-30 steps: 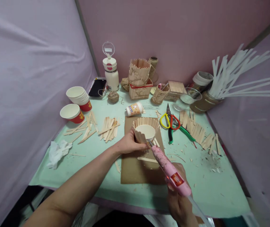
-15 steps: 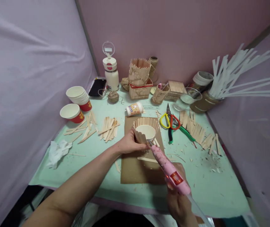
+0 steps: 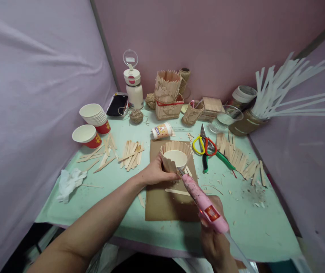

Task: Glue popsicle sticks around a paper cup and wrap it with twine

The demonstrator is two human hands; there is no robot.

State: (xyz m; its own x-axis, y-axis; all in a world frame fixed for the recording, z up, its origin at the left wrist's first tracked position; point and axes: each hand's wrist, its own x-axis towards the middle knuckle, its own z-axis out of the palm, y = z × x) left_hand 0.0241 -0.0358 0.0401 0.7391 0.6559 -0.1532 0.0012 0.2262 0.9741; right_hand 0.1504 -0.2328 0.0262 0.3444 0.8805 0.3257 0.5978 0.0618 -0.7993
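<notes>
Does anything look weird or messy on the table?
Yes. The patterned cup lies on its side, while the red cups stand upright. A crumpled tissue sits near the left edge, and wood bits litter the right side. I see no spilled liquid.

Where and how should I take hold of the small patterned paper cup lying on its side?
I'd pinch the small patterned paper cup lightly around mid-body from above, fingers and thumb on its near and far walls. It lies roughly left to right, curved wall upward. A low approach from the near side looks tighter: the white bowl ringed with wooden sticks stands there.
</notes>
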